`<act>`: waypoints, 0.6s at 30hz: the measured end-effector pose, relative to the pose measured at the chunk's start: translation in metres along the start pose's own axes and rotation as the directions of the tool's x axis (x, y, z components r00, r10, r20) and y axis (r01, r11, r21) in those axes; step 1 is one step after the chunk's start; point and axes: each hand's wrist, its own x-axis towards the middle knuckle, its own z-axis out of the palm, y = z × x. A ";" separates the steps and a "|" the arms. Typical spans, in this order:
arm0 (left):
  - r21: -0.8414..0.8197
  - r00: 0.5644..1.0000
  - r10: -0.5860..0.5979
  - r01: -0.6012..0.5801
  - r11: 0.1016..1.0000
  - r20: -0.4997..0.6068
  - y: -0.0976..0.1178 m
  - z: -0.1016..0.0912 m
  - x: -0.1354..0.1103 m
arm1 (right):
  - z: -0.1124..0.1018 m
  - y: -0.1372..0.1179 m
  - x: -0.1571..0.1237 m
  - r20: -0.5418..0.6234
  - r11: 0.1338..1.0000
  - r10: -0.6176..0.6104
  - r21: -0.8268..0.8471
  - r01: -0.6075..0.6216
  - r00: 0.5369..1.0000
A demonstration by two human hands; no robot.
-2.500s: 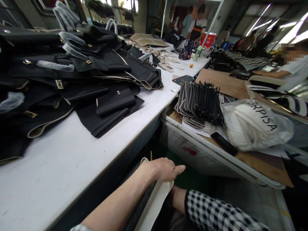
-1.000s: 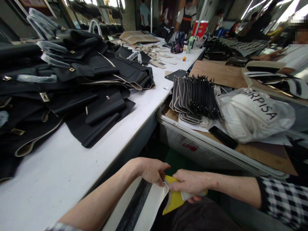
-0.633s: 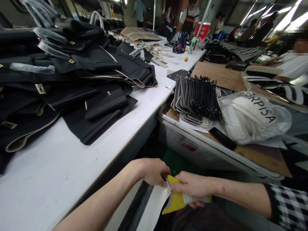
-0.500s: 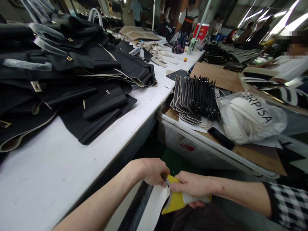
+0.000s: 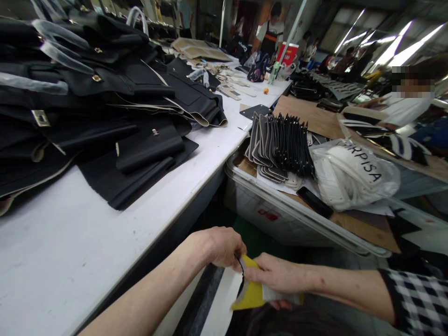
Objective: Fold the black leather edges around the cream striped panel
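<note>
Low in front of me, my left hand (image 5: pixel 224 245) has its fingers closed on the top edge of a leather panel (image 5: pixel 220 296), which shows a white face and a dark edge. The panel hangs down toward my lap. My right hand (image 5: pixel 275 275) grips a flat yellow scraper (image 5: pixel 252 297) with a pale wrapping around its handle part. The thumb lies on top of the scraper, and its broad end meets the panel's edge beside my left fingers. My left fingertips are partly hidden behind the panel.
A white table (image 5: pixel 164 200) on the left carries piled black leather bags (image 5: pixel 133 79). On the right, a white bin (image 5: pixel 259 210) supports a row of black leather pieces (image 5: pixel 280 144), a phone (image 5: pixel 315 201) and a plastic bag (image 5: pixel 353 172). People work farther back.
My view has shifted slightly to the right. The scraper's end has moved slightly down and left along the panel's edge; both hands keep their hold.
</note>
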 end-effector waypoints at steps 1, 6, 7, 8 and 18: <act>0.011 1.000 -0.006 0.006 1.000 -0.002 -0.001 0.000 -0.001 | 0.003 -0.001 0.001 -0.004 1.000 -0.001 0.020 0.001 1.000; 0.015 0.999 -0.016 0.017 1.000 -0.040 -0.015 0.004 -0.010 | 0.017 -0.005 0.005 0.004 0.998 -0.007 0.069 0.006 1.000; -0.003 0.998 -0.010 0.010 1.000 -0.057 -0.020 0.005 -0.013 | 0.019 -0.005 0.006 0.001 0.997 0.002 0.079 -0.003 1.000; -0.023 0.997 0.000 -0.002 1.000 -0.079 -0.023 0.006 -0.016 | 0.022 -0.005 0.007 -0.007 0.995 0.015 0.094 -0.015 1.000; -0.087 0.879 -0.236 0.220 0.972 -0.414 -0.006 0.018 -0.032 | 0.062 -0.012 0.010 -0.104 0.953 0.150 0.278 -0.116 0.983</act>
